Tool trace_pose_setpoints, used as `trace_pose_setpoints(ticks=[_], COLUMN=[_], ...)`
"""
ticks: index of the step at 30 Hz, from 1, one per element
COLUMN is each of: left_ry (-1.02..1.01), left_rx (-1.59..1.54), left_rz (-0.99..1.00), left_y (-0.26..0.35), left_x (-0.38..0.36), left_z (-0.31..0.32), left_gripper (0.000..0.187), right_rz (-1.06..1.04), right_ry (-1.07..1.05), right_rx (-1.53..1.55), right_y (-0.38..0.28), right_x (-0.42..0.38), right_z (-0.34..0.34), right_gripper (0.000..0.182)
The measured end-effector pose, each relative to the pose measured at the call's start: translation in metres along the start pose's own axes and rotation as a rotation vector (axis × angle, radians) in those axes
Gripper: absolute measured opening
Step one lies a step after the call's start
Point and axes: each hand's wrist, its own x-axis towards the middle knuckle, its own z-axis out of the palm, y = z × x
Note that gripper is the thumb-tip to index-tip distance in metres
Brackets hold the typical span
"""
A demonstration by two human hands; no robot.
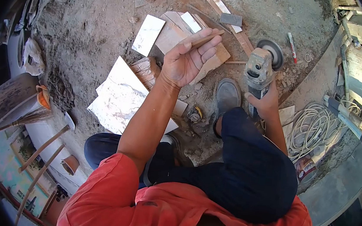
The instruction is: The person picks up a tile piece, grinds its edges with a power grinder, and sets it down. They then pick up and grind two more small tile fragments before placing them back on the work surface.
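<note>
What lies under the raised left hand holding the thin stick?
Under the left hand and its stick lie overlapping tan tile offcuts on dirt ground, beside a white tile. The palm hides where the offcuts meet.

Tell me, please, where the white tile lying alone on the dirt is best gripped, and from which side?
Probably by its long edges, coming from above: the white tile lies flat on the dirt, a narrow rectangle, and both long sides look clear. The left hand, holding a stick, is nearest.
</note>
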Motion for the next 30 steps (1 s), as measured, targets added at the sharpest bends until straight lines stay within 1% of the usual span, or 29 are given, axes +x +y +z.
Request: trace_pose_setpoints(ticks=[1,2,4,5,7,8,10,11,13,14,16,17,19,21,23,24,25,26,28,30], left_ry=[-0.007,-0.007,-0.019,-0.019,0.119,0.119,0.105,0.106,0.156,0.157,0.245,0.245,0.246,0.245,0.242,0.286,0.331,0.332,0.384,0.423], left_rx=[0.084,0.082,0.275,0.275,0.351,0.351,0.260,0.260,0.426,0.426,0.781,0.782,0.974,0.976,0.978,0.967,0.956,0.951,0.902,0.885], left_rz=[0.031,0.030,0.129,0.126,0.066,0.064,0.042,0.040,0.067,0.066,0.164,0.162,0.195,0.209,0.227,0.219,0.211,0.211,0.205,0.203], left_y=[-0.001,-0.003,-0.007,-0.008,-0.007,-0.007,-0.008,-0.009,-0.012,-0.014,-0.016,-0.016,-0.015,-0.019,-0.024,-0.029,-0.032,-0.035,-0.038,-0.040], left_x=[0.000,0.000,-0.001,-0.001,-0.001,-0.001,0.001,0.002,0.002,0.003,0.004,0.003,0.000,-0.001,-0.001,0.000,0.000,0.001,0.004,0.008], left_z=[-0.001,-0.001,-0.001,-0.001,0.004,0.002,-0.006,-0.010,-0.021,-0.027,-0.034,-0.038,-0.035,-0.042,-0.053,-0.059,-0.064,-0.070,-0.081,-0.089], left_gripper=[0.070,0.070,0.072,0.072,0.063,0.063,0.042,0.042,0.032,0.032,0.032,0.032,0.029,0.028,0.027,0.023,0.020,0.020,0.024,0.023], right_rz=[0.004,0.007,0.000,-0.010,-0.001,0.006,0.006,0.003,0.001,-0.002,0.003,0.011,0.034,0.051,0.071,0.073,0.055,0.037,0.062,0.082], right_ry=[-0.014,-0.027,-0.025,-0.023,-0.041,-0.059,-0.071,-0.084,-0.106,-0.127,-0.138,-0.150,-0.169,-0.190,-0.201,-0.201,-0.212,-0.223,-0.231,-0.241], right_rx=[0.018,0.036,0.056,0.078,0.087,0.094,0.129,0.165,0.166,0.166,0.162,0.159,0.152,0.142,0.000,-0.003,-0.005,-0.008,-0.003,0.002], right_y=[-0.002,-0.004,-0.005,-0.006,-0.009,-0.009,-0.003,0.000,-0.003,-0.004,-0.001,0.001,-0.004,-0.006,-0.006,-0.004,0.001,0.003,0.001,-0.002], right_x=[0.000,0.000,-0.001,-0.001,-0.002,-0.002,-0.002,-0.002,-0.001,0.000,0.001,0.001,0.002,0.004,0.008,0.010,0.012,0.014,0.018,0.021], right_z=[-0.001,-0.001,-0.002,-0.002,-0.004,-0.006,-0.007,-0.007,-0.009,-0.010,-0.011,-0.011,-0.012,-0.013,-0.013,-0.012,-0.009,-0.007,-0.002,0.001], right_gripper=[0.085,0.086,0.086,0.087,0.087,0.087,0.087,0.086,0.087,0.088,0.088,0.088,0.088,0.088,0.087,0.087,0.083,0.079,0.080,0.081])
